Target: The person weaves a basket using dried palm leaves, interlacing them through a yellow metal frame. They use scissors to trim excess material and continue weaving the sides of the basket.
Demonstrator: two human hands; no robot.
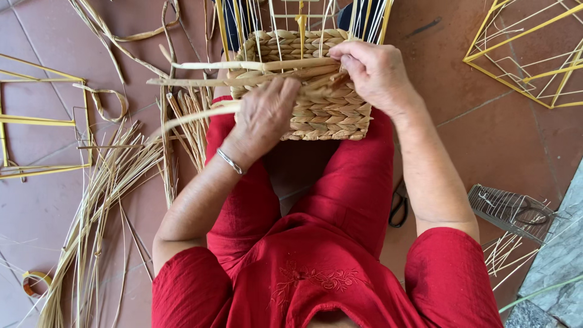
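Two hands work a half-woven basket point(316, 103) propped on the red-clad knees, held close for steadying. The left hand point(262, 115) presses flat fibre strands point(243, 71) against the braided wall, fingers curled together; the right hand point(373, 73) pinches their ends. Loose dry straw point(103, 194) fans over the tiled floor point(473, 146), left.

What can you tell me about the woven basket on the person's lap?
The basket is half made, of pale straw-coloured braided fibre woven around a yellow wire frame whose bare uprights stand above the finished rows. It rests on the knees, against the red trousers. The left hand presses on its side, and the right hand grips the top edge. Loose flat strands run out from it to the left.
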